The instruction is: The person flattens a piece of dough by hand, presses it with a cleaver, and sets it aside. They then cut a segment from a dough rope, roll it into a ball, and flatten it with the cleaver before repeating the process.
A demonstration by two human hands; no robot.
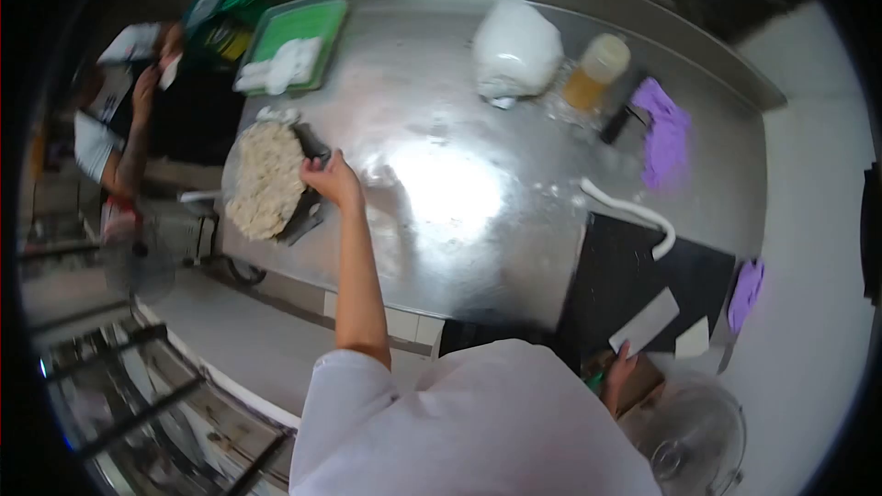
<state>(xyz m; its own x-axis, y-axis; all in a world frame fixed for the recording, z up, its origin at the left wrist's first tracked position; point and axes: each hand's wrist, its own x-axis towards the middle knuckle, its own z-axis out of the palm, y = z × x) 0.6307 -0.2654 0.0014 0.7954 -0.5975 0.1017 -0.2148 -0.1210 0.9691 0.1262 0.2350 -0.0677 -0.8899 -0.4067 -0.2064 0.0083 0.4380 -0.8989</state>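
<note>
Left hand (pixel 333 179) closed on the dark handle (pixel 310 140) of the pan (pixel 228 170), centre-left of frame.
Crumbly mix (pixel 266 179) sits in the pan; right hand (pixel 623 369) grips scraper (pixel 645 321) on black board (pixel 625 276), lower right. Dough rope (pixel 634 211) already rolled.

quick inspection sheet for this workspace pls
surface: steel table, strong glare at its centre
job's things: pale pile at the table's left edge; dark tool against it; scraper over black board
clutter: green tray, white bag, jar, purple gloves, dough rope
hands: left hand grips the tool; right hand holds the scraper
cables: nothing seen
surroundings: another person at far left; fan lower right
</note>
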